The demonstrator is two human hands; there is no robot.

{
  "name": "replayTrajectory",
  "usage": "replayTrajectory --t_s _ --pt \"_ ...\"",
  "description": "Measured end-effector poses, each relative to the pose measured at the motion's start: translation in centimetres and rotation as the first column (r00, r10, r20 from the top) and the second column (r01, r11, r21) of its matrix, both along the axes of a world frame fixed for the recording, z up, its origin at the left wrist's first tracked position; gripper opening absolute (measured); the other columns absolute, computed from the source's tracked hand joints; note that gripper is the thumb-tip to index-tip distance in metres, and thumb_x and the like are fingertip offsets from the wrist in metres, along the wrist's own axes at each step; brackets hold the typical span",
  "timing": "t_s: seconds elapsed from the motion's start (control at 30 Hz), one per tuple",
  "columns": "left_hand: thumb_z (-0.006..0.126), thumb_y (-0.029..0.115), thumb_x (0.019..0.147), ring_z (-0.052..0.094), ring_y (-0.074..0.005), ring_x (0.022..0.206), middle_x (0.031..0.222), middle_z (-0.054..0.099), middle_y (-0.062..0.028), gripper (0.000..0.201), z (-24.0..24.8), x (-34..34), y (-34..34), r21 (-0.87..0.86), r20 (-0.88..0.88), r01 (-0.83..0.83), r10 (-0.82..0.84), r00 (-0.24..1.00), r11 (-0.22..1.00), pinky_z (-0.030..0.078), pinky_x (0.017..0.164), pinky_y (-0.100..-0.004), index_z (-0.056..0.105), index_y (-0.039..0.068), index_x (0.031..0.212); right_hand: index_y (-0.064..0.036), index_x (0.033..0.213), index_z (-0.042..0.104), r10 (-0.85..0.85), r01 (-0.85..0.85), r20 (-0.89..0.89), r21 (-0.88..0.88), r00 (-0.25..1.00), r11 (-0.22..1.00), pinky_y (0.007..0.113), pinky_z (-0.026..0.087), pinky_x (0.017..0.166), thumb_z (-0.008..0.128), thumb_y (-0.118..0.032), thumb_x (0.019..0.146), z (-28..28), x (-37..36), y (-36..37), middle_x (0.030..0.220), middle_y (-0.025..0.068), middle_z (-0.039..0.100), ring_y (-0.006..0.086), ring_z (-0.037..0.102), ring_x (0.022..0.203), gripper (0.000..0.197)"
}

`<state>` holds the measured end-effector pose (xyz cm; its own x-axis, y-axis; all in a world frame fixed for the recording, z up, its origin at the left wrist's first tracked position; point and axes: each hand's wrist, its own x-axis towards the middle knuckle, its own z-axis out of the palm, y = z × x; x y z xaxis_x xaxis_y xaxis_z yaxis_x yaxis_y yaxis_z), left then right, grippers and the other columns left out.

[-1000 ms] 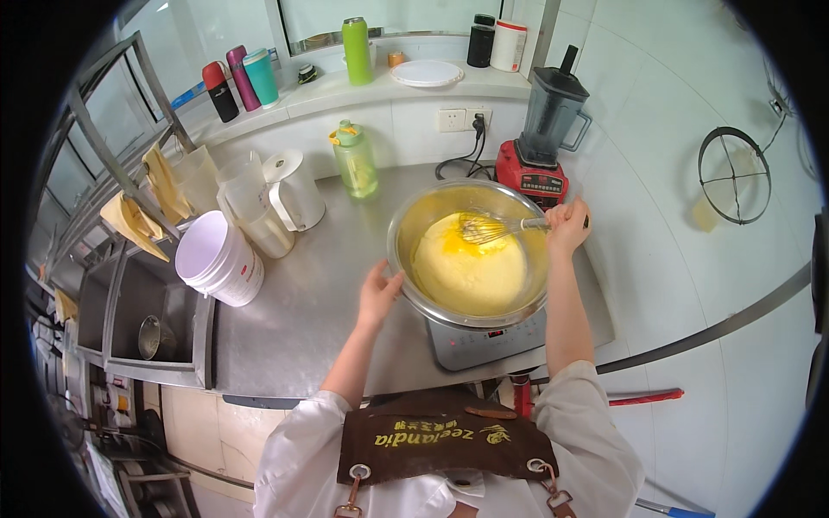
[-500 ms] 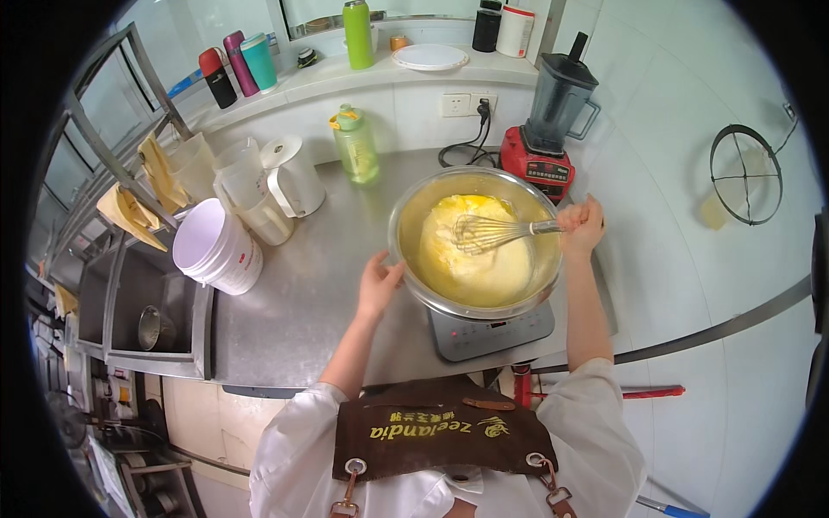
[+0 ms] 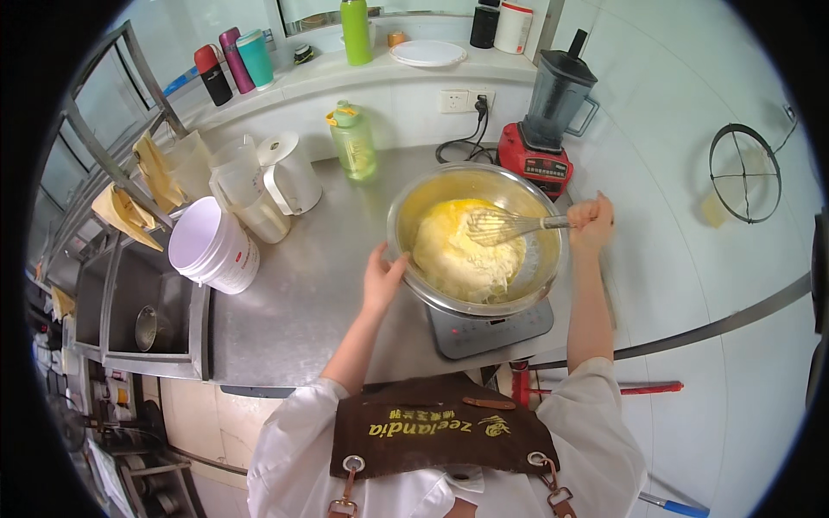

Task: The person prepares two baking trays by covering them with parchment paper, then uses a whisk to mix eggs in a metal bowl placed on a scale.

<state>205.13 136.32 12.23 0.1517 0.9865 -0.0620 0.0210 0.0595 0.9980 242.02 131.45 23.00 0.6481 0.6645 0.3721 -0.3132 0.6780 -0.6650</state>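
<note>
Right of centre, the bowl [image 3: 542,259] sits on a hob [image 3: 492,332]. The right hand [image 3: 591,223] grips the whisk [image 3: 509,226] by its handle, wires in the mixture [image 3: 458,259]; the left hand [image 3: 380,281], fingers loose, touches the bowl, probably steadying it.

The head-worn left fisheye camera looks steeply down and forward from above the brown bib apron [image 3: 440,449], across the stainless-steel countertop [image 3: 298,311] to the window ledge [image 3: 345,78] beyond; the steel mixing bowl [image 3: 542,252] sits near, just right of centre.
</note>
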Motion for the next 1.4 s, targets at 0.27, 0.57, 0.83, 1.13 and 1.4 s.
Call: replayTrajectory --t_s 0.27,0.57,0.83,1.13,1.4 --pt "0.066 0.020 0.088 0.049 -0.0066 0.058 0.067 0.057 -0.0004 0.069 0.8 -0.1 0.0 -0.041 0.025 0.023 -0.022 0.999 0.999 0.040 0.053 -0.0219 0.030 -0.006 0.141 -0.0143 0.053 0.025 0.029 -0.029 0.001 -0.014 1.000 0.999 0.029 0.020 0.038 0.046 -0.022 0.094 0.4 0.1 -0.5 0.042 -0.0008 0.026 0.0119 0.021 0.035 0.047" --pt "0.064 0.017 0.089 0.049 -0.0068 0.057 0.067 0.056 -0.0009 0.067 -0.3 -0.2 0.4 -0.022 0.025 0.008 -0.007 1.000 1.000 0.040 0.053 -0.0231 0.029 -0.006 0.141 -0.0140 0.051 0.024 0.020 -0.018 0.043 -0.050 0.999 0.999 0.030 0.020 0.038 0.048 -0.023 0.094 1.6 -1.2 -0.5 0.042 -0.0011 0.024 0.0111 0.020 0.035 0.050" --pt "0.063 0.017 0.089 0.049 -0.0067 0.055 0.064 0.056 -0.0008 0.064 -0.2 -0.2 1.1 -0.008 0.017 0.012 -0.012 1.000 1.000 0.038 0.050 -0.0223 0.031 -0.006 0.140 -0.0116 0.061 0.033 0.154 -0.154 0.209 -0.016 0.966 0.988 0.029 0.022 0.037 0.045 -0.018 0.096 4.3 -5.7 -0.2 0.045 -0.0008 0.030 0.0107 0.026 0.035 0.038" --pt "0.069 0.026 0.084 0.049 -0.0078 0.046 0.057 0.058 -0.0024 0.068 0.9 0.0 2.0 0.046 -0.155 -0.037 0.043 0.987 0.998 0.038 0.045 -0.0227 0.038 -0.005 0.136 -0.0129 0.061 0.033 0.055 -0.105 0.205 0.242 0.977 0.965 0.028 0.021 0.040 0.044 -0.026 0.096 11.8 -8.0 -3.1 0.046 -0.0015 0.029 0.0094 0.023 0.039 0.039" --pt "0.068 0.025 0.082 0.052 -0.0087 0.048 0.055 0.057 -0.0034 0.064 -0.1 0.3 3.2 0.194 -0.303 -0.047 0.105 0.947 0.980 0.041 0.048 -0.0247 0.044 -0.004 0.134 -0.0112 0.061 0.034 -0.150 0.147 0.102 0.041 0.983 0.988 0.028 0.021 0.037 0.054 -0.016 0.096 6.2 -7.6 -2.8 0.045 -0.0014 0.029 0.0088 0.025 0.036 0.040"
